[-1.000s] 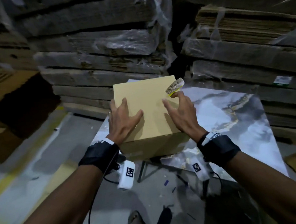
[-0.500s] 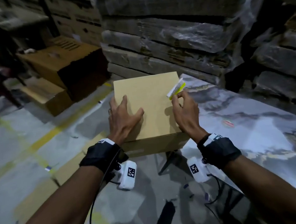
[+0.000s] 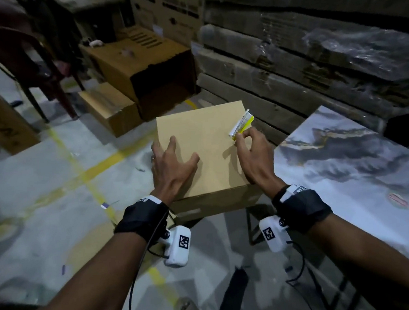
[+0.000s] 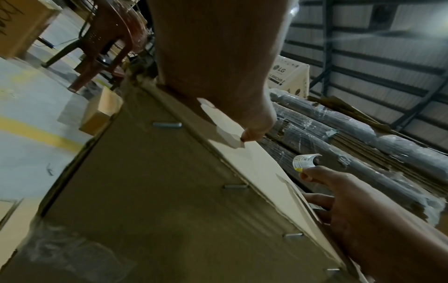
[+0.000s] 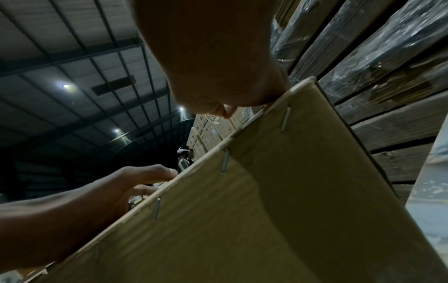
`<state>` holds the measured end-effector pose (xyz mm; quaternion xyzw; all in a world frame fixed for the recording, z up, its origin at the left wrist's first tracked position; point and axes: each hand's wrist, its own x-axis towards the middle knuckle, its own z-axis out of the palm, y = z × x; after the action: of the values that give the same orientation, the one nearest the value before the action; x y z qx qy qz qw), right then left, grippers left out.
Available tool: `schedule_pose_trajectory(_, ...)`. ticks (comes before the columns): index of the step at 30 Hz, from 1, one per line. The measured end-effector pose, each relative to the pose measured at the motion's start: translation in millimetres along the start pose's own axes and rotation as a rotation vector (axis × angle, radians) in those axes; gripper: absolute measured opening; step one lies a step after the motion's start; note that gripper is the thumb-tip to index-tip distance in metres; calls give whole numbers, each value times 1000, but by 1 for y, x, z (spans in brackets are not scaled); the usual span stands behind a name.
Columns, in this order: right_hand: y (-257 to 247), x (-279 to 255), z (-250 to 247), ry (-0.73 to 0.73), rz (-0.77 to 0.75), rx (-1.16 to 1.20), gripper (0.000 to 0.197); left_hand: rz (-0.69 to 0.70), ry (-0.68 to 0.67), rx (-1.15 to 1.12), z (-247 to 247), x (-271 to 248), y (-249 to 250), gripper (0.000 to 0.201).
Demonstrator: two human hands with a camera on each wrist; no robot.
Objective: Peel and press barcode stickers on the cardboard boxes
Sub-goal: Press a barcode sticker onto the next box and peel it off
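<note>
From the head view, the cardboard box point(image 3: 202, 152) is steadied by the flat, spread left hand point(image 3: 172, 168); a barcode sticker point(image 3: 242, 125), curled and judged flimsy, is pinched by the right hand point(image 3: 253, 150) at the box's far right edge. In the left wrist view, the sticker point(image 4: 305, 161) is best held by its corner. In the right wrist view, stiff stapled board is shown.

left hand point(image 3: 172, 168) flat on cardboard box point(image 3: 207, 139), barcode sticker point(image 3: 241, 125) in right hand point(image 3: 253, 150) pinch
</note>
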<state>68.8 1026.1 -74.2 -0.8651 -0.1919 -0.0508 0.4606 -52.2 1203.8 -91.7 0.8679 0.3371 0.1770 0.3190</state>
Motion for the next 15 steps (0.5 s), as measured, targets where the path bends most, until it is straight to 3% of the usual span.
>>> schedule_pose_trajectory(6,-7,8,67,-66,35,-21,17,-84,-20,-6,-7,20,-53,84)
schedule_pose_trajectory(15,29,45,156,-162,36,-51,14,-240,-80,-54,21,59,-112,82)
